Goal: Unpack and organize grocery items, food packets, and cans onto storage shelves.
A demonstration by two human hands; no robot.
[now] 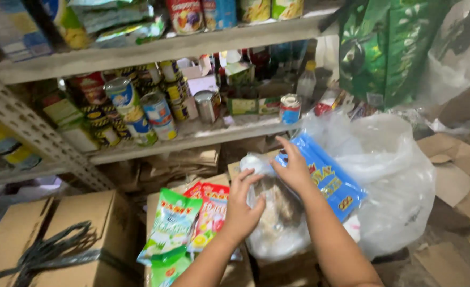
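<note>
Blue packet [330, 180] lies under right hand [293, 170], beside left hand [243, 207].

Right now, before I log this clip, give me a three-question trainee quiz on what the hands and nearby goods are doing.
1. True or false: the right hand rests on a blue packet.
2. What does the left hand grip: (a) a tin can, (b) a clear plastic bag, (c) a cardboard box?
3. Where do the green snack packet and the red snack packet lie relative to the left hand: on its left or on its right?

Key
1. True.
2. (b), the clear bag, whose contents are too blurred to tell.
3. On its left, on top of a cardboard box.
</note>
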